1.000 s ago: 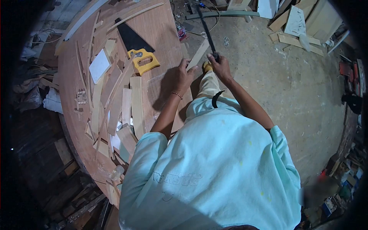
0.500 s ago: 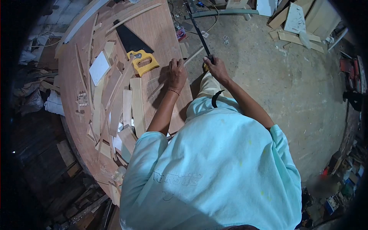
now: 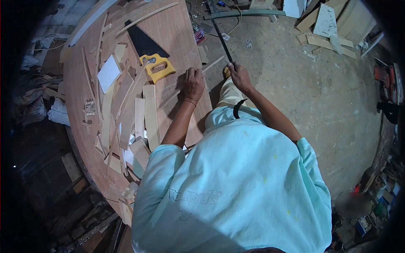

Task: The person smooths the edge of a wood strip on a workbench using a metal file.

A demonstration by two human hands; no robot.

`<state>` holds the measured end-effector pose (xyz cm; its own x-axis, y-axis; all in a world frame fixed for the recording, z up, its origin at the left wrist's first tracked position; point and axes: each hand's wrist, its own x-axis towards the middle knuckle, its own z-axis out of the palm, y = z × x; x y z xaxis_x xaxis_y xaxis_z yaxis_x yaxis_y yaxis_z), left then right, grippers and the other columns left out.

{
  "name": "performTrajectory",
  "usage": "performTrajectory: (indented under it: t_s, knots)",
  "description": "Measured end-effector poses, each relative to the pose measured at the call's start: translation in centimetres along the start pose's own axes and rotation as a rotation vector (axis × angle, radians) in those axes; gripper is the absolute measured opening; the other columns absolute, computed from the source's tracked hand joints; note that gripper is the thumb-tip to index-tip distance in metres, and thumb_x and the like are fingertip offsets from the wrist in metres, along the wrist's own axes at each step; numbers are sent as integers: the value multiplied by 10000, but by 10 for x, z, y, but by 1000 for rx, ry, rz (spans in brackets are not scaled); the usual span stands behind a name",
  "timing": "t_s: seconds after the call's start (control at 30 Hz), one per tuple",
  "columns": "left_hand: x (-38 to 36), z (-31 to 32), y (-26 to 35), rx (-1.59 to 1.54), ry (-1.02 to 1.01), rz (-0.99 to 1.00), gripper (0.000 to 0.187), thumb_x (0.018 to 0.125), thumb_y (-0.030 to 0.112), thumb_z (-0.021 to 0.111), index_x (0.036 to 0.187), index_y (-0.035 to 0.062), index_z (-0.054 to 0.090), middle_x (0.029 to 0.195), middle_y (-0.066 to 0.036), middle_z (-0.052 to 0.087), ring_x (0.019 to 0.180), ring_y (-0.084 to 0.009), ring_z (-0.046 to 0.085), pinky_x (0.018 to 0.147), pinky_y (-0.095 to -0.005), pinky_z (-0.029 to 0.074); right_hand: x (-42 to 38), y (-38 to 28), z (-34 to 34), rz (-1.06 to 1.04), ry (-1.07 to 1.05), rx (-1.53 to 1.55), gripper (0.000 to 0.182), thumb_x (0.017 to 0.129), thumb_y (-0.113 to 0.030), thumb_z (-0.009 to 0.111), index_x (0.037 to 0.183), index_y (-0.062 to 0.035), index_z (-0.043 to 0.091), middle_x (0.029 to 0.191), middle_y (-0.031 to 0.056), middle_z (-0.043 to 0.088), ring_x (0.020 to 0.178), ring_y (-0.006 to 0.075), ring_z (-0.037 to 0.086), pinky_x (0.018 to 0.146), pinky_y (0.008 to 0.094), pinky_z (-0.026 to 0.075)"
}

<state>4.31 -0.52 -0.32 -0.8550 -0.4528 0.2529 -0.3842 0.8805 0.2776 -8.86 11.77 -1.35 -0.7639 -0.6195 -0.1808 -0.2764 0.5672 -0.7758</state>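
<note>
We are resting our left hand (image 3: pixel 194 83) on the worktop (image 3: pixel 176 31), its fingers bent and drawn together over a thin wood strip (image 3: pixel 214 63). The strip is showing on both sides of the hand: one end is lying behind it and to its left, while the other is jutting past the worktop's edge, ahead of the hand and to its right. Whether the thumb is pinching the strip or the hand is only pressing down, we cannot tell. A bracelet (image 3: pixel 190 101) is circling the wrist just behind this hand.

With our right hand (image 3: pixel 240 78) we are gripping the near end of a long dark tool (image 3: pixel 221 37), fingers wrapped around it. The tool is pointing away from us, ahead of the hand and slightly to its left.

Ahead of the left hand and to its left, a yellow-handled saw (image 3: pixel 145 43) is lying flat, handle toward the hand. Farther left, a white panel (image 3: pixel 109 75) is lying among loose wood. Well beyond the right hand, a green bar (image 3: pixel 251 13) is lying across the floor (image 3: pixel 303 105).
</note>
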Motion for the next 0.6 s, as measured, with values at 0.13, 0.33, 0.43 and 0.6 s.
performTrajectory:
  t_s: [0.13,0.33,0.43,0.6]
  knots:
    - [3,3,-2,-18,31,36,215,651,88,541,851,41,478,811,-95,453,794,-255,454,675,-347,370,-3,-8,1,-18,-21,-15,382,819,-302,354,723,49,471,620,220,481,600,362,471,558,380,365]
    - [9,-5,9,-48,15,28,229,688,141,514,911,87,516,799,-69,460,781,-232,459,675,-347,362,1,-3,13,-90,-101,-18,382,821,-304,349,700,35,476,594,190,496,572,325,489,548,374,374]
    - [14,-2,12,9,-28,-2,226,694,155,511,911,98,534,807,-62,469,780,-224,461,683,-344,359,0,-8,11,-95,-109,-45,375,822,-301,349,697,29,475,580,177,499,558,315,493,541,376,374]
    - [15,16,10,57,74,68,251,678,155,531,925,110,533,853,-54,485,801,-214,467,696,-337,360,-7,-15,8,-104,-193,-149,373,818,-313,327,768,21,486,641,232,519,629,376,517,580,436,393]
